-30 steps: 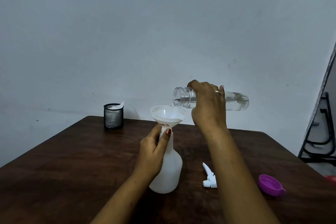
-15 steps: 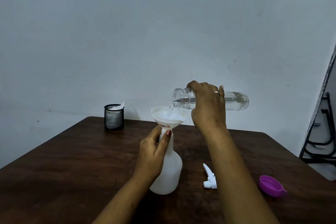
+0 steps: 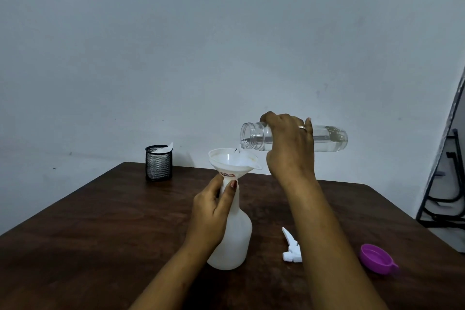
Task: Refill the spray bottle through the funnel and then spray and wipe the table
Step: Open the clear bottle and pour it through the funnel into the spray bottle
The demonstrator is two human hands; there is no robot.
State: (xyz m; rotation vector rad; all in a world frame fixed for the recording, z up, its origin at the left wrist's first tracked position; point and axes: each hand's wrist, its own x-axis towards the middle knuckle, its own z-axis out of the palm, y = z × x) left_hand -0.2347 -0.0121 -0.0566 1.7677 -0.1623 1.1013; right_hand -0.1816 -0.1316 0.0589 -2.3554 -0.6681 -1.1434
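A white spray bottle (image 3: 235,241) stands upright on the dark wooden table (image 3: 100,229), with a white funnel (image 3: 232,161) set in its neck. My left hand (image 3: 212,211) grips the bottle's neck just under the funnel. My right hand (image 3: 289,148) holds a clear water bottle (image 3: 327,138) tipped nearly level, its open mouth over the funnel's right rim. A thin stream of water runs from the mouth into the funnel. The white spray trigger head (image 3: 290,250) lies on the table to the right of the spray bottle, partly hidden by my right forearm.
A black mesh cup (image 3: 159,162) with white paper in it stands at the table's far edge. A purple cap (image 3: 376,258) lies near the right edge. A black metal frame (image 3: 445,199) leans past the table's right side.
The water bottle has tipped a little further and water now runs from its mouth into the funnel. Both hands keep their grips.
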